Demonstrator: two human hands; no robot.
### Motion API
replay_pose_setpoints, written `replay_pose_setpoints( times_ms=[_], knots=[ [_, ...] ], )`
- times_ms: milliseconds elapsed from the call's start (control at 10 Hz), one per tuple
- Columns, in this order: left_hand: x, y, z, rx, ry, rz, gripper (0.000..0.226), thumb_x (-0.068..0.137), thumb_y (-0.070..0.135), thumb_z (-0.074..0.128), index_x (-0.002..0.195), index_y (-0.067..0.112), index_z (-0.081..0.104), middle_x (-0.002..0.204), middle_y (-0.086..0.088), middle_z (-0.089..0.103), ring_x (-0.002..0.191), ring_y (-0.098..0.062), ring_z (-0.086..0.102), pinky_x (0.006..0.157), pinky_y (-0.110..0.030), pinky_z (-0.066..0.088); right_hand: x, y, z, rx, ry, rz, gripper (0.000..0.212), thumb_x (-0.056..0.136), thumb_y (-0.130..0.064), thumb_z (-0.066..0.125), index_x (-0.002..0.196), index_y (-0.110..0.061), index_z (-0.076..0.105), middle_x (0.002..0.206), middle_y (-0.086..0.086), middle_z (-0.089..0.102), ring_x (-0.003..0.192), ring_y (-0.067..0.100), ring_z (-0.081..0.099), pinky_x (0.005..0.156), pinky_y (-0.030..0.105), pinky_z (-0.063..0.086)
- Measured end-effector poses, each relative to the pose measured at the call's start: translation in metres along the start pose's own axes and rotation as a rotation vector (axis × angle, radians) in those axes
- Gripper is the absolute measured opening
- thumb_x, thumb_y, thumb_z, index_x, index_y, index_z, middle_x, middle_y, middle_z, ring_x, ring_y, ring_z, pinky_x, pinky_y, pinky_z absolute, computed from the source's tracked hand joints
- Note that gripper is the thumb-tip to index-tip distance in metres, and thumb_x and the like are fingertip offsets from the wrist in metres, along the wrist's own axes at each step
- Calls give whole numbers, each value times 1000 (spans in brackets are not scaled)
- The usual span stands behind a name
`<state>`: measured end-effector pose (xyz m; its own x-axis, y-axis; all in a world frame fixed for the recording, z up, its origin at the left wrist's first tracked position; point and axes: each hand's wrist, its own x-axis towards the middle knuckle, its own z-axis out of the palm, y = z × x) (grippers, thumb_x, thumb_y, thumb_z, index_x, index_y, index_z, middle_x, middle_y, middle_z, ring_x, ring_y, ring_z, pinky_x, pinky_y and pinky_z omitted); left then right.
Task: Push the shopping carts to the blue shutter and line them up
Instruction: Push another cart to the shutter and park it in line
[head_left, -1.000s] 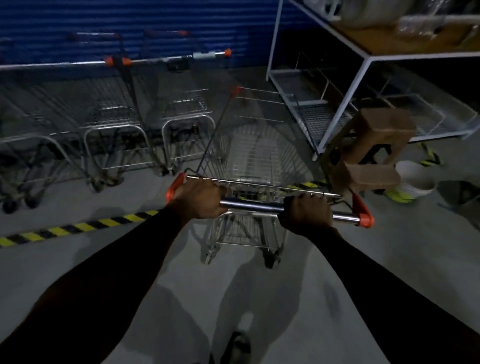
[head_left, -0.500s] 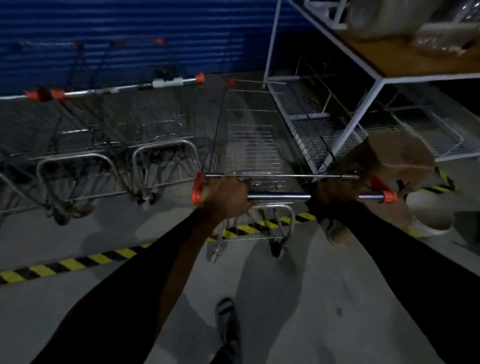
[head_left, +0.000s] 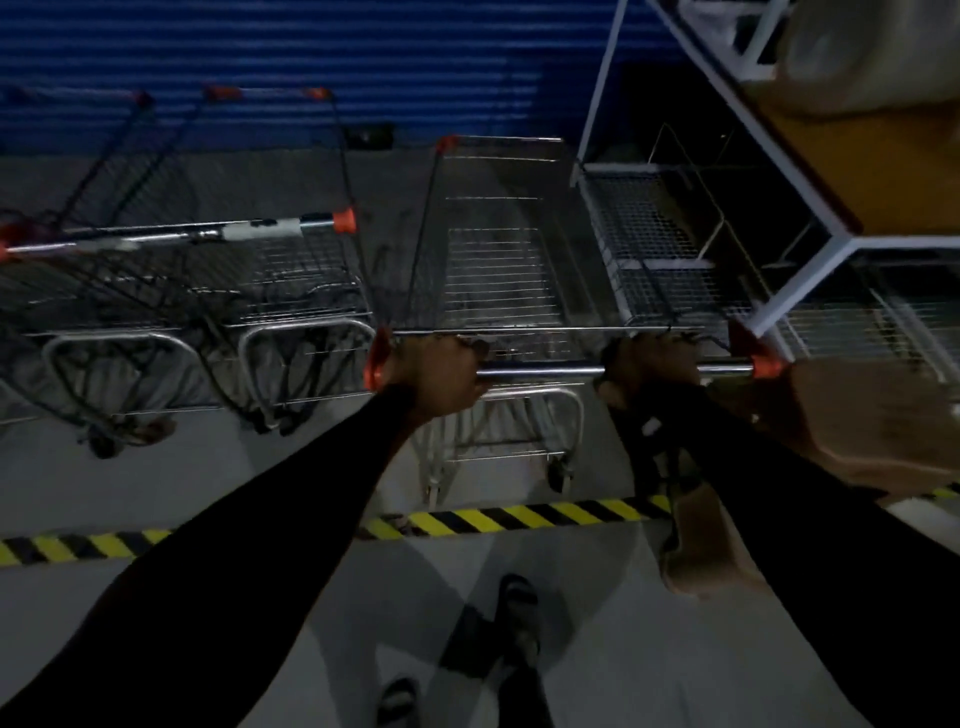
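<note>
- My left hand (head_left: 439, 375) and right hand (head_left: 647, 366) are both wrapped tight round the handle bar (head_left: 540, 371) of the shopping cart (head_left: 498, 270), whose nose sits close to the blue shutter (head_left: 311, 57).
- Risk, as I judge it: the cart's right side scrapes the white shelving rack (head_left: 795, 301), or its left side clips the parked cart (head_left: 306, 291) just beside it.
- The brown stool (head_left: 862, 421) near my right arm could catch me.
- Smooth grey concrete floor (head_left: 218, 478), hazard-striped tape (head_left: 519, 517) underfoot, dim room.

Both hands curled round shopping cart (head_left: 498, 270) handle: left hand (head_left: 441, 376), right hand (head_left: 647, 366). Parked carts (head_left: 291, 291) left, blue shutter (head_left: 291, 67) far.
</note>
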<state>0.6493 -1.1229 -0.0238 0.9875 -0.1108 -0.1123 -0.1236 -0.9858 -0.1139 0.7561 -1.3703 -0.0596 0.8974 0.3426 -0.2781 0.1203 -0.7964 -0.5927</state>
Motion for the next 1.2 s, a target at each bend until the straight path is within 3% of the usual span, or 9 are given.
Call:
replay_pose_setpoints(
  times_ms=[100,200,300,500,800,1000,1200],
  knots=[
    [39,-4,-9,-1,-28,-93,32,93,44,49,121,28,53,116,-4,66,106,-30,64,77,-39,39,41,-4,-25,-48,-11,-11,110,51,-57,35,123,25,41,129,49,36,122,60,38,99,53,35],
    [73,-10,-5,13,-13,-179,40,91,49,48,128,32,48,121,-7,64,107,-37,62,91,-48,44,54,-31,-45,-522,6,-68,73,64,-51,43,111,1,64,117,31,60,111,47,57,92,48,45],
    [103,-17,4,-23,3,-220,39,91,41,48,128,29,47,118,-9,65,102,-40,63,81,-46,50,83,-34,-55,-825,88,-183,39,75,-44,52,94,-15,69,105,13,70,101,35,65,86,42,52],
    [141,-29,8,12,49,-245,36,92,36,47,127,28,48,108,-9,68,96,-39,66,73,-41,50,124,-35,-65,-786,125,-180,34,76,-41,60,97,-15,69,106,10,70,100,34,66,83,39,51],
    [150,-44,11,-36,68,-216,39,88,42,49,126,33,48,113,-7,68,100,-38,65,78,-43,51,136,-40,-63,-781,139,-150,34,72,-41,61,96,-19,70,103,8,71,97,34,67,79,38,51],
    [150,-50,12,-86,75,-189,29,83,41,51,111,31,51,99,-6,69,88,-36,67,72,-43,53,129,-48,-61,-822,88,-111,41,73,-42,57,108,-23,69,112,11,68,104,36,63,85,41,50],
    [146,-49,17,-19,146,-177,31,84,42,54,111,28,55,93,-5,70,83,-34,68,66,-39,50,124,-50,-60,-813,51,-90,44,74,-47,55,108,-21,67,116,11,66,108,35,62,88,40,50]
  ],
)
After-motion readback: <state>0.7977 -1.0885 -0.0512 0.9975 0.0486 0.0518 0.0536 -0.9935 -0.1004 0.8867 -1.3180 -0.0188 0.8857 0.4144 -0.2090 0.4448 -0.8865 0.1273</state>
